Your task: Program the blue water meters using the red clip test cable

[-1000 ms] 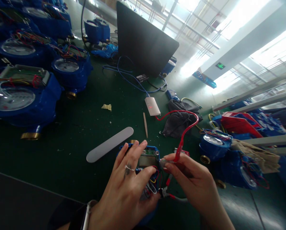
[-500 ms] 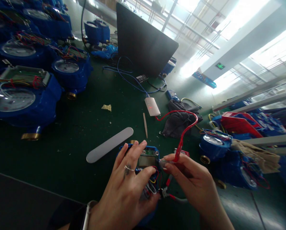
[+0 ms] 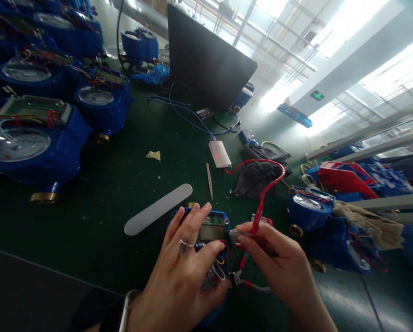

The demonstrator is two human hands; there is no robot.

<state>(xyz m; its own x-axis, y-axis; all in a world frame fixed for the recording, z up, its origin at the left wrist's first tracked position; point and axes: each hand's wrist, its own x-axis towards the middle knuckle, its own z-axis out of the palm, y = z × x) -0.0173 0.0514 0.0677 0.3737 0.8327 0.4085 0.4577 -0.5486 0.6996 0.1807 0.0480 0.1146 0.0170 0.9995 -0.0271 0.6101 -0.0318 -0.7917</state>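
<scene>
A blue water meter with a small display and loose thin wires lies on the bench in front of me. My left hand is laid over it and grips it, fingers across the top and thumb beside the display. At the meter's right edge, my right hand pinches a greyish connector at the end of a red cable. The connector touches or nearly touches the meter's side; the exact contact is hidden. That cable runs to a white adapter box showing a red light. Below the connector is a clip with red sleeves.
Several blue water meters crowd the left, and others stand at right. A grey flat bar and tweezers lie beyond my left hand. Behind them stands a laptop. A dark cloth lies near the red cable.
</scene>
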